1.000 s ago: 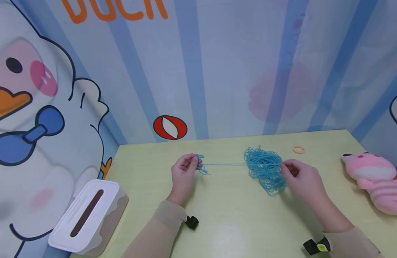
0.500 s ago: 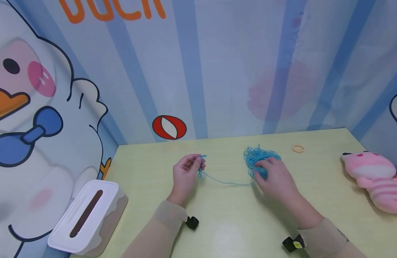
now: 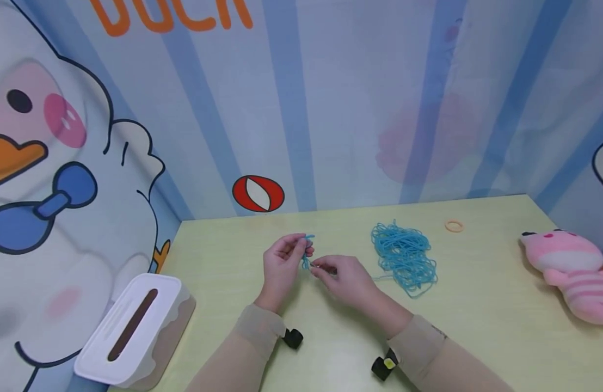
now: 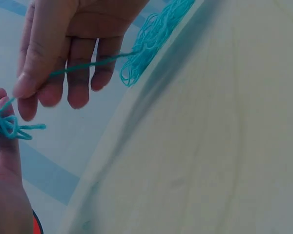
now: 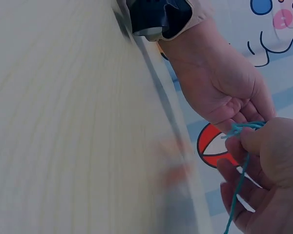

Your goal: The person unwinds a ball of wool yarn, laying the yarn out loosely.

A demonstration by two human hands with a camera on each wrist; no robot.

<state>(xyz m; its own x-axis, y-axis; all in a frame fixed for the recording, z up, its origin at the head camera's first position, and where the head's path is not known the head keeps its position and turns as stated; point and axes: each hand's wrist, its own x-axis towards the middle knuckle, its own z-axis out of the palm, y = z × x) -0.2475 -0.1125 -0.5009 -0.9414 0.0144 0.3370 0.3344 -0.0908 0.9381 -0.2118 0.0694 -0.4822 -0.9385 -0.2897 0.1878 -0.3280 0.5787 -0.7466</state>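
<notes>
A small looped bunch of blue yarn (image 3: 305, 263) is held between thumb and fingers of my left hand (image 3: 281, 267), left of the table's middle. Close beside it, my right hand (image 3: 349, 280) pinches a single yarn strand (image 4: 100, 62) between thumb and forefinger. In the left wrist view that strand runs back across the right fingers to a loose, tangled yarn pile (image 3: 404, 256) on the table. The right wrist view has both hands almost meeting at the bunch, with the strand trailing down past the right palm. Part of the bunch is hidden by my left fingers.
An orange ring (image 3: 454, 225) lies behind the yarn pile. A pink plush toy (image 3: 571, 277) rests at the table's right side. On the left stands a white-lidded tissue box (image 3: 130, 326). A printed curtain (image 3: 340, 109) hangs along the table's back edge.
My right hand has moved left from the far side of the yarn pile, over it, to the bunch, where the strand was stretched taut earlier. My left hand has stayed nearly in place.
</notes>
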